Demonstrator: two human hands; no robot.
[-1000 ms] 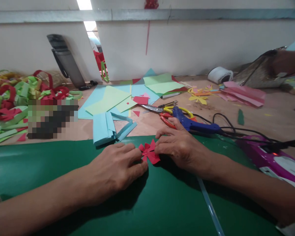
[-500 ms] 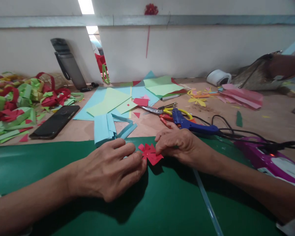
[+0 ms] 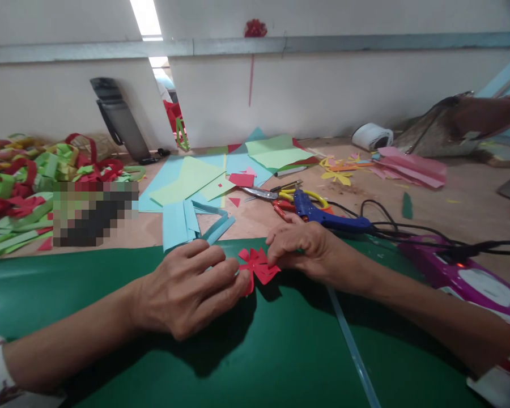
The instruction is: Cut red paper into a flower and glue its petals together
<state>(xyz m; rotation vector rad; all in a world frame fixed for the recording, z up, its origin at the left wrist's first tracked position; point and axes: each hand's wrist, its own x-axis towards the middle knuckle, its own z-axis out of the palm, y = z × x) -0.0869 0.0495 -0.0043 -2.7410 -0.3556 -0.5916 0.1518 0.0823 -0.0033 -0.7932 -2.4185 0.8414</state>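
Note:
A red paper flower (image 3: 258, 265) with cut petals is held a little above the green mat (image 3: 110, 362). My left hand (image 3: 195, 286) pinches its left side, the fingertips partly hidden behind the knuckles. On the other side, my right hand (image 3: 304, 249) grips a right-hand petal between thumb and finger. Just beyond my left hand stands a folded light-blue paper piece (image 3: 179, 225) with a loop-like strip. A blue glue gun (image 3: 329, 218) lies right behind my right hand, beside scissors (image 3: 261, 194) and a yellow-handled tool (image 3: 312, 196).
A clear glue stick (image 3: 352, 345) lies on the mat at right. The purple power strip (image 3: 467, 277) and its cables are further right. Coloured paper sheets (image 3: 189, 178), a grey bottle (image 3: 123, 124) and a heap of paper pieces (image 3: 21, 192) sit behind; a blurred dark patch is at left.
The view has shifted slightly. More of the flower's lower left petal shows beside my left fingertips. Both hands keep their hold on the flower.

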